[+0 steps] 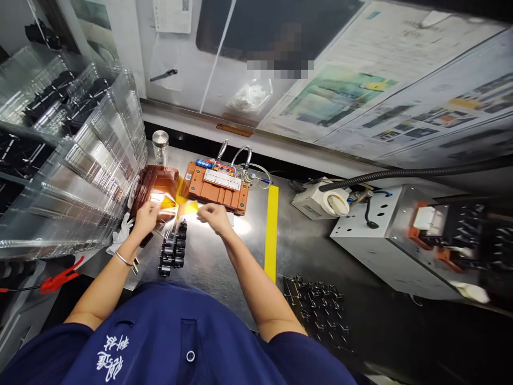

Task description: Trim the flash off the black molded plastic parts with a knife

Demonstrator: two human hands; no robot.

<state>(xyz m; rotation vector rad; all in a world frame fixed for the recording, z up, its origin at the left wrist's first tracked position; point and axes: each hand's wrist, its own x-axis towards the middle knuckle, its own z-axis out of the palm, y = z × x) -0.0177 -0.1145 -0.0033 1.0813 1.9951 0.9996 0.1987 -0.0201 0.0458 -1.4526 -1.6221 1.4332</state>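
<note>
My left hand [147, 217] is closed in a pinch at the front of a translucent amber-brown bin [157, 174]. My right hand [215, 217] is also pinched, in front of an orange-brown fixture [216, 191]. Between the hands lies a brightly lit yellow-orange patch [188, 207], its edge close to my right fingertips; glare hides whether either hand holds it. What sits in each pinch is too small to make out. Just below, black cylindrical parts [173, 250] stand in two rows on the metal table [224, 262].
Stacked clear plastic trays [80, 176] with black parts rise at the left. A lidded glass jar [160, 147] stands behind the bin. Yellow tape [271, 230] crosses the table. More black parts [318, 310] lie lower right, near a grey metal box [372, 235]. Red-handled pliers [60, 278] are lower left.
</note>
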